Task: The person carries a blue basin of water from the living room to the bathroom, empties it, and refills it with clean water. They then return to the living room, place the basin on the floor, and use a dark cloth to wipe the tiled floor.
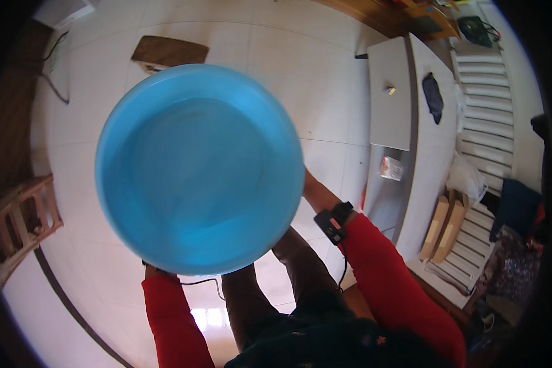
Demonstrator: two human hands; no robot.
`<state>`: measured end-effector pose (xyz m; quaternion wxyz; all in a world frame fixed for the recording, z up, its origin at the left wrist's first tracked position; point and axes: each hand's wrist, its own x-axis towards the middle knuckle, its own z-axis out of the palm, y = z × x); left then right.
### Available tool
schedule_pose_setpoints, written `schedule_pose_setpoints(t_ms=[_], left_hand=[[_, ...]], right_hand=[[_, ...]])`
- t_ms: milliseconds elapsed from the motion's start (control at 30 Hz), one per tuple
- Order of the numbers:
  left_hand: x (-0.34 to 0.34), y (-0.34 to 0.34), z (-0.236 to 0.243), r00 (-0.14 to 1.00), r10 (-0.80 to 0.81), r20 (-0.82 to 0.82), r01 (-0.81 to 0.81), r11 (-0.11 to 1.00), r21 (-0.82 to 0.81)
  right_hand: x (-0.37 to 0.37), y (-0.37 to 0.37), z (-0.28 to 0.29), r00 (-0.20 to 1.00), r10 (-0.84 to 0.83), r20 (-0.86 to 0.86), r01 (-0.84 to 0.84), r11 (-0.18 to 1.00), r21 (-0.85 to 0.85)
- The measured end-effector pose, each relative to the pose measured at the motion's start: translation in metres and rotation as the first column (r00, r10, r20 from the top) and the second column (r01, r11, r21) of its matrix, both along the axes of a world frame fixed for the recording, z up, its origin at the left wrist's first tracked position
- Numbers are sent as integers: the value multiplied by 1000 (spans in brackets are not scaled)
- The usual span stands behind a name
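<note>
One round, sky-blue basin [196,165] sits in the right hand [311,186], left hand's grip hidden.

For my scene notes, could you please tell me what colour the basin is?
The basin is light blue, seen in the head view.

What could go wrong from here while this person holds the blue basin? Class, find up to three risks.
1. The blue basin blocks part of the downward view; the brown wooden block or stool on the tiled floor might be tripped over.

2. The black cable hanging from the right wrist device might snag.

3. A tilt might spill any liquid inside, though I cannot tell whether there is any.
</note>
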<state>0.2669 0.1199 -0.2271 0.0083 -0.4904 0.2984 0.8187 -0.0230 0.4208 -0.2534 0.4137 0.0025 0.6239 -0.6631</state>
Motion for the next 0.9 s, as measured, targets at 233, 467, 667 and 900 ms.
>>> schedule_pose_setpoints(t_ms=[233, 467, 667, 900], left_hand=[[11, -7, 5, 1000, 9, -17, -9, 1000, -2], [1, -14, 29, 996, -27, -86, 17, 992, -121], [34, -7, 113, 964, 261, 49, -264, 961, 81], [70, 21, 169, 929, 339, 148, -333, 941, -64]], right_hand=[[-11, -17, 16, 949, 234, -212, -161, 936, 313], [-19, -1, 37, 976, 14, 218, -92, 932, 350], [-49, 149, 73, 932, -220, 289, 84, 905, 417], [-52, 324, 199, 880, -464, 102, 302, 712, 634]])
